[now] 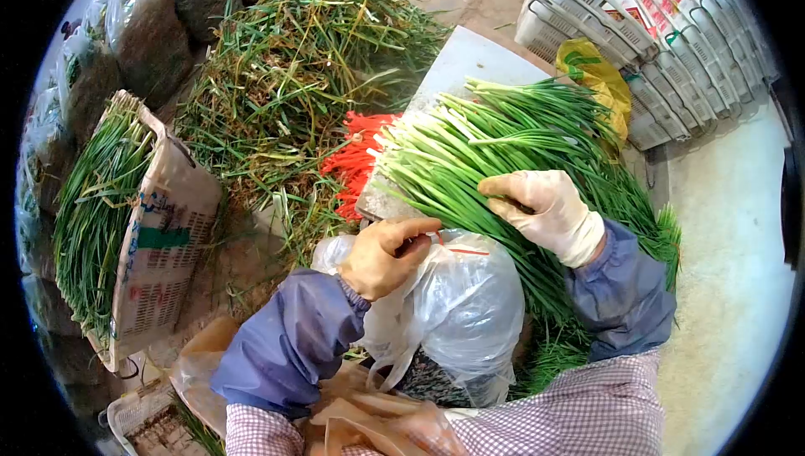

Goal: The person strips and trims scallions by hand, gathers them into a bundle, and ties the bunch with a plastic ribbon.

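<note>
My left hand (387, 256), in a pale glove, is closed with curled fingers above a clear plastic bag (470, 288); what it pinches, if anything, is too small to name. A thin red strip (467, 251) lies on the bag beside it. My right hand (541, 211), also gloved, is curled over the green stalks, thumb and fingers close together; I cannot make out anything between them. Long green stalks with pale ends (470, 154) lie on a white board (478, 62). Red strips (360, 158) are heaped at the board's left edge.
A large heap of loose green and yellowed leaves (293, 79) lies beyond the board. At left, a crate (168, 246) of green stalks leans on its side. Stacked white crates (587, 12) stand at the upper right, near a yellow bag (599, 87). Filled bags (151, 45) line the far left.
</note>
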A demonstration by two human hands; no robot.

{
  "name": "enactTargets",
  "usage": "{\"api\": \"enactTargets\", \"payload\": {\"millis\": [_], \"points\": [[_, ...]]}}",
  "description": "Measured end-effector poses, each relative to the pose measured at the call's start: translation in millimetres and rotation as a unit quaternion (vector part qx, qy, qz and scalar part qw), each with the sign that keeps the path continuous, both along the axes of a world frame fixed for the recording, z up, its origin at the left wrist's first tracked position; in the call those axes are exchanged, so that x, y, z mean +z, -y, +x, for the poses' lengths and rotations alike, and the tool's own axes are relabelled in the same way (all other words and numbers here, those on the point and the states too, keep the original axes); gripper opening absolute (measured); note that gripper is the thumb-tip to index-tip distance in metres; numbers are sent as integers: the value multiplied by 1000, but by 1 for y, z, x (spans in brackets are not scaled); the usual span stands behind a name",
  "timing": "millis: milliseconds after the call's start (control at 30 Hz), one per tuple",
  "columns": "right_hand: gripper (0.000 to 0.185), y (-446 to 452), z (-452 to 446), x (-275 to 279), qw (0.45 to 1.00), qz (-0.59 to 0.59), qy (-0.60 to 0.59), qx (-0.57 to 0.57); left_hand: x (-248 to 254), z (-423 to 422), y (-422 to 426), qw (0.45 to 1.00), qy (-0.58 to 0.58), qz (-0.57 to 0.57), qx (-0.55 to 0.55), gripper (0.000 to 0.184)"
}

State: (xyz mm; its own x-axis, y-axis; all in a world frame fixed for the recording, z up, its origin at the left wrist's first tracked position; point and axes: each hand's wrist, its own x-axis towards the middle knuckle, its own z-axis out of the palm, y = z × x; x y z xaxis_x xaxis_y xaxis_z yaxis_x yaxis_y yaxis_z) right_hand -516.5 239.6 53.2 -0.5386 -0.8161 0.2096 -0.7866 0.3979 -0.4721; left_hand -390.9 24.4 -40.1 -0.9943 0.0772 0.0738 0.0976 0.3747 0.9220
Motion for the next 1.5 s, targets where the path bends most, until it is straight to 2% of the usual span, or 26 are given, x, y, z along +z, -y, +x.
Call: {"api": "enactTargets", "payload": {"millis": [67, 100, 133, 167, 200, 267, 300, 333, 400, 467, 533, 600, 667, 733, 767, 800, 867, 900, 1000, 1067, 1100, 1200, 1267, 1367, 1467, 1500], "points": [[37, -11, -19, -16, 991, 20, -112, -74, -11, -11, -6, 997, 47, 47, -32, 27], [42, -19, -34, -22, 979, 70, -162, -101, -15, -13, -9, 994, 53, 82, -51, 28], [47, -24, -49, -29, 962, 118, -210, -126, -15, -16, -8, 994, 47, 79, -55, 28], [56, -29, -65, -42, 958, 162, -189, -141, -13, -20, -8, 993, 55, 57, -92, 29], [51, -30, -77, -52, 956, 135, -219, -142, -11, -23, -10, 989, 65, 37, -129, 29], [43, -32, -96, -62, 942, 244, -161, -164, -8, -27, -9, 985, 85, 24, -147, 27], [31, -34, -104, -66, 948, 213, -169, -166, -9, -29, -10, 984, 86, 19, -152, 26], [31, -38, -111, -68, 948, 209, -170, -169, -12, -29, -8, 984, 86, 12, -156, 25], [24, -41, -123, -63, 970, 97, -100, -197, -21, -27, -9, 984, 76, 11, -158, 22], [24, -52, -153, -71, 972, -15, 86, -219, -25, -23, -10, 993, 45, 73, -82, 22], [27, -51, -170, -54, 962, 41, -11, -269, -20, -20, -9, 996, 37, 47, -68, 24], [29, -45, -190, -48, 898, 212, -211, -324, -12, -18, -10, 999, -35, -34, -15, 20], [27, -37, -192, -46, 884, 169, -267, -344, -4, -15, -12, 997, -40, -59, 7, 18], [26, -23, -185, -50, 887, 62, -300, -345, -6, -12, -14, 985, -118, -103, 72, 16], [32, -18, -174, -51, 917, 62, -203, -336, -9, -9, -15, 986, -124, -72, 86, 14], [24, -9, -155, -47, 943, -1, -133, -304, -10, -9, -15, 986, -126, -73, 86, 14], [18, -3, -138, -64, 972, 9, -17, -236, -13, -6, -17, 994, -93, -45, 40, 15], [19, -5, -133, -74, 975, 41, -53, -214, -10, -5, -19, 999, -20, -25, 22, 15], [24, -18, -132, -98, 968, 96, -107, -208, -17, -8, -20, 996, -72, -44, 5, 15], [28, -21, -132, -102, 957, 134, -93, -238, -19, -9, -19, 997, -74, -21, 1, 15], [31, -21, -132, -105, 950, 157, -134, -235, -18, -10, -19, 997, -64, -38, -7, 15], [27, -10, -120, -89, 951, 189, -86, -231, -17, -12, -21, 997, -62, -48, -14, 15], [26, -5, -108, -87, 970, 160, -34, -177, -18, -12, -23, 997, -70, -42, -13, 14], [21, -7, -84, -95, 980, -22, 125, -153, -21, -11, -23, 998, -65, -15, -12, 14], [22, -8, -82, -97, 978, -35, 131, -157, -20, -11, -23, 996, -73, -50, -21, 15], [26, -8, -89, -97, 984, 71, 5, -161, -22, -10, -23, 997, -65, -34, -14, 15]]}}
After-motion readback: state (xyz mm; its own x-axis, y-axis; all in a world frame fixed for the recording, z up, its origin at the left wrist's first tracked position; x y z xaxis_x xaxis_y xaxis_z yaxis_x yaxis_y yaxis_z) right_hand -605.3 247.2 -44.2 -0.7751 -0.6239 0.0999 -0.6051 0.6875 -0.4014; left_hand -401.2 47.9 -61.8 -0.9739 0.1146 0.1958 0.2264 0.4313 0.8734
